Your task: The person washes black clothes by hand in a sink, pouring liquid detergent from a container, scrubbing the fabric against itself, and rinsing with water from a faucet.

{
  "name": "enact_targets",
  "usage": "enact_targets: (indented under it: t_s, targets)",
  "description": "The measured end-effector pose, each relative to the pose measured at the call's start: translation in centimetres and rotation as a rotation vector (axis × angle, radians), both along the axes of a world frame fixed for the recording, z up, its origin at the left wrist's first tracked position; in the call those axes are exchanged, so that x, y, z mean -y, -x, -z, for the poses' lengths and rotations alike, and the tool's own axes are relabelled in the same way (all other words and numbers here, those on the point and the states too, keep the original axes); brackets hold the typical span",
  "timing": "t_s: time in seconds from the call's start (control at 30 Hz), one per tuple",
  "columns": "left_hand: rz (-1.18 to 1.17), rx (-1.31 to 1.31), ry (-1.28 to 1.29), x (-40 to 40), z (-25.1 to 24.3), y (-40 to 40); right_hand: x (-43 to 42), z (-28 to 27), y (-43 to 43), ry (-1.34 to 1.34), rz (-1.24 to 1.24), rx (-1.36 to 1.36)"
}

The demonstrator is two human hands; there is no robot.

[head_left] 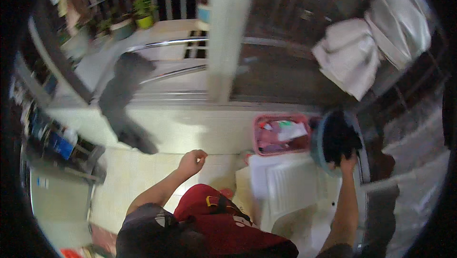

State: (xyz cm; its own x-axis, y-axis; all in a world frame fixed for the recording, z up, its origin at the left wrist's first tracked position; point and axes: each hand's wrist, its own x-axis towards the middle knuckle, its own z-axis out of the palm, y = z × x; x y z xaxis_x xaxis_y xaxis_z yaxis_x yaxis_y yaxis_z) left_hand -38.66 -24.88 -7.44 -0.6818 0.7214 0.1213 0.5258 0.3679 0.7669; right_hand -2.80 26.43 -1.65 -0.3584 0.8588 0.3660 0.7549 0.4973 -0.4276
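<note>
At the right, my right hand (348,162) reaches into a blue-green plastic basin (317,147) and touches dark cloth (339,138) heaped inside it; the fingers are partly hidden by the cloth, so their grip cannot be told. My left hand (193,162) hangs over the pale floor with its fingers curled near the thumb, and nothing shows in it. Left of the blue-green basin stands a pink plastic basket (255,136) that holds pinkish cloth (271,136) and a white packet (291,132).
A white ribbed washboard-like surface (292,186) lies below the pink basket. Ahead are a sliding door frame (228,43) and a dark grey garment or cloth (125,97). A tied light curtain (353,50) hangs at the upper right. A cluttered shelf (85,175) stands at the left.
</note>
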Motion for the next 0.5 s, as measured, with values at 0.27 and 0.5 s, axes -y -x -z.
enact_targets:
  t_s: [0.27, 0.5]
  targets:
    - [-0.446, 0.062, 0.186, 12.2, -2.9, -1.9, 3.6, -1.6, -0.1, -0.407, 0.231, -0.035]
    - [-0.544, -0.537, 0.18, 14.6, -5.5, 7.1, 9.0, -4.2, 0.2, -0.384, 0.124, -0.133]
